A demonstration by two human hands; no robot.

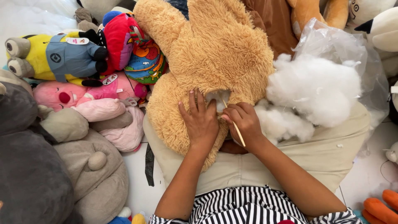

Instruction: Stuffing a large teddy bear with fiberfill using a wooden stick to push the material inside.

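Observation:
A big tan plush bear (207,54) lies across my lap. A seam in its fur gapes, and white stuffing (216,98) shows inside the gap. My left hand (200,120) rests flat on the fur, fingers spread along the left edge of the gap. A thin wooden stick (233,122) is gripped in my right hand (244,120), its tip pointing into the opening. A heap of loose white stuffing (311,89) sits on my right thigh, touching the bear.
Plush toys crowd the left: a yellow one in blue overalls (54,56), a pink one (74,95), a grey one (33,166), a beige one (95,174). A clear plastic bag (331,41) lies behind the stuffing. An orange toy (379,207) sits at bottom right.

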